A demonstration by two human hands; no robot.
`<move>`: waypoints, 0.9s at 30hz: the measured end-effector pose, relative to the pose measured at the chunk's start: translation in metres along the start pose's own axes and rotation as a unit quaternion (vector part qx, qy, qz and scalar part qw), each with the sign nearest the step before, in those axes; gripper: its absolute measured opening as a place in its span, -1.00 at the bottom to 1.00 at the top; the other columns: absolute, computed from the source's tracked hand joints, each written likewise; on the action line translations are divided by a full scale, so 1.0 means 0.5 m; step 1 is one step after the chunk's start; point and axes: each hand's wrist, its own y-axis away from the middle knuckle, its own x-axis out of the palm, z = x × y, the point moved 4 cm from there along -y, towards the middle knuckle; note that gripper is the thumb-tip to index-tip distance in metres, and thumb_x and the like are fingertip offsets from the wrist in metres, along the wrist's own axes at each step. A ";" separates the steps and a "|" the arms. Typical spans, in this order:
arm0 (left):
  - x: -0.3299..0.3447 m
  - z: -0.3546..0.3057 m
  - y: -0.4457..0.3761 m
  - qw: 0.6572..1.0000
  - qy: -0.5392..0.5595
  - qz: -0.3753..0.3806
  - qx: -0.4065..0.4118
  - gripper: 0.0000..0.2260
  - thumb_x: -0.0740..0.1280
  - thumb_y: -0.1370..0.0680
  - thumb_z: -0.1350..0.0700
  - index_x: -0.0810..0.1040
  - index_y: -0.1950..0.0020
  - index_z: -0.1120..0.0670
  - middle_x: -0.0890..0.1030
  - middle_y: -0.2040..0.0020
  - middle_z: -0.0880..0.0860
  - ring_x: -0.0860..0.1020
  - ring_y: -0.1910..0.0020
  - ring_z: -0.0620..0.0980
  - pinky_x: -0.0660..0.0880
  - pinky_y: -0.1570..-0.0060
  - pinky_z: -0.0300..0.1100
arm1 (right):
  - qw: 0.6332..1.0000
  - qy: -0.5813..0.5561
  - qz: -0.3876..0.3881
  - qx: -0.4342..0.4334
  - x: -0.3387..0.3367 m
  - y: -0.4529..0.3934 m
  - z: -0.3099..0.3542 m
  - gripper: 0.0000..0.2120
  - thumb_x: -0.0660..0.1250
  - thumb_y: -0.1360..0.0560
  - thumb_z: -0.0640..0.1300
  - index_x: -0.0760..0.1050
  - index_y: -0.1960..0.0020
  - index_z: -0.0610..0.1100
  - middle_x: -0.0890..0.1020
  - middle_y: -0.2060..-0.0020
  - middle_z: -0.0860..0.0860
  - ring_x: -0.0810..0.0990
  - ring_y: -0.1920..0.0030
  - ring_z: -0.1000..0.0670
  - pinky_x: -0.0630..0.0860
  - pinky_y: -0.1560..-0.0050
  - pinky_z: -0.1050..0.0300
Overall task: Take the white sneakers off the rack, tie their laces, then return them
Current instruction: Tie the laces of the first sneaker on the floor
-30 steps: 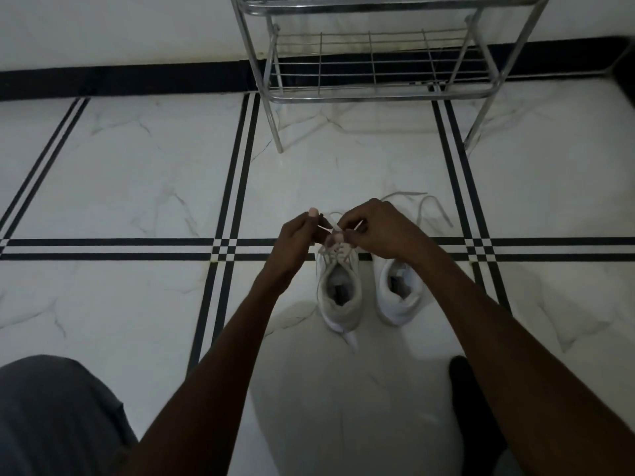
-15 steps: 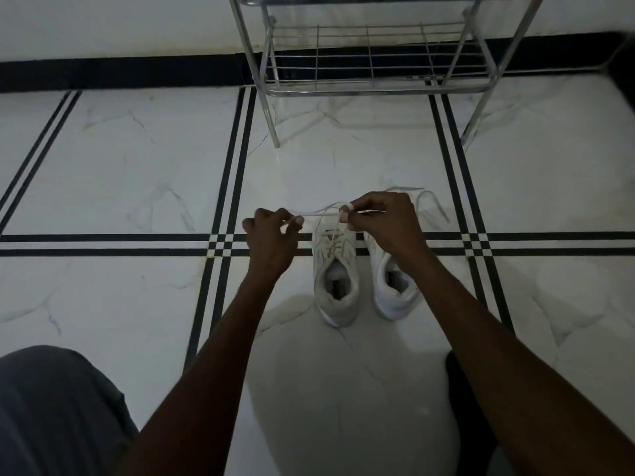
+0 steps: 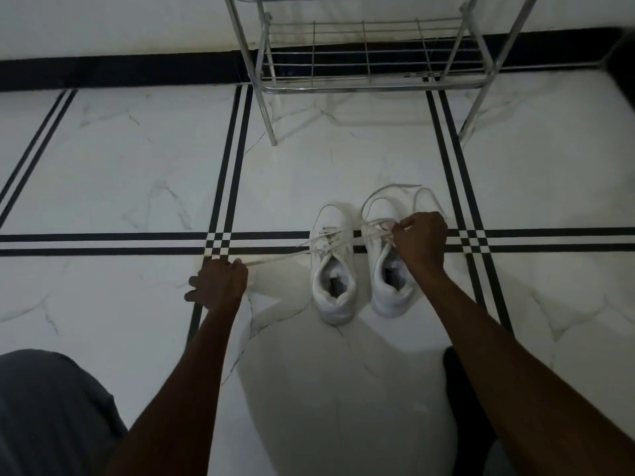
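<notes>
Two white sneakers stand side by side on the floor, toes pointing away from me. The left sneaker (image 3: 332, 269) has its lace (image 3: 278, 260) stretched taut out to both sides. My left hand (image 3: 217, 285) is low and far to the left of the shoe, shut on one lace end. My right hand (image 3: 420, 242) hovers over the right sneaker (image 3: 385, 280), pinching the other end. The right sneaker's own laces (image 3: 391, 192) lie loose on the floor beyond its toe.
A chrome wire shoe rack (image 3: 371, 60) stands against the wall straight ahead, its bottom shelf bare. The floor is white marble tile with black double stripes (image 3: 103, 242). My grey-clad knee (image 3: 51, 413) fills the bottom left; a dark foot (image 3: 464, 400) sits bottom right.
Both hands have pulled apart from over the left sneaker. The left hand swung far out to the left and down, the right hand moved right, drawing the lace tight.
</notes>
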 end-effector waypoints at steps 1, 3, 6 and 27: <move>0.009 -0.002 0.006 0.999 0.003 -0.002 0.036 -0.60 0.32 -0.61 -0.11 0.58 -0.28 0.16 0.56 -0.33 0.26 0.41 -0.40 0.32 0.26 -0.40 0.25 | 1.000 -0.014 -0.003 0.009 0.001 0.003 -0.006 -0.62 0.52 -0.45 -0.12 0.59 -0.19 -0.30 0.58 -0.18 -0.22 0.58 -0.18 -0.17 0.51 -0.09 0.09; 0.030 -0.032 0.020 0.982 0.063 -0.013 0.177 -0.67 0.38 -0.59 -0.09 0.60 -0.20 0.14 0.61 -0.24 0.22 0.51 -0.30 0.26 0.42 -0.32 0.19 | 0.997 -0.069 -0.001 -0.014 0.002 0.011 0.006 -0.49 0.57 -0.40 -0.16 0.50 -0.28 -0.25 0.46 -0.27 -0.18 0.51 -0.22 -0.13 0.49 -0.12 0.20; 0.059 -0.104 0.061 0.919 0.189 0.056 0.343 -0.83 0.45 -0.57 0.10 0.67 -0.10 0.14 0.71 -0.06 0.11 0.68 -0.06 0.08 0.59 -0.12 0.07 | 0.982 -0.077 0.083 -0.153 0.022 0.023 0.055 -0.66 0.56 -0.38 -0.25 0.61 -0.13 -0.19 0.59 -0.11 -0.12 0.59 -0.07 -0.07 0.53 0.01 0.26; 0.103 -0.167 0.132 0.915 0.015 0.050 0.401 -0.66 0.28 -0.43 0.41 0.50 0.00 -0.01 0.67 0.09 -0.04 0.61 -0.02 0.11 0.43 -0.19 0.11 | 0.954 0.048 0.196 -0.220 0.111 0.059 0.086 -0.78 0.33 -0.39 -0.33 0.55 0.38 -0.10 0.63 0.40 -0.04 0.59 0.38 -0.03 0.55 0.31 0.05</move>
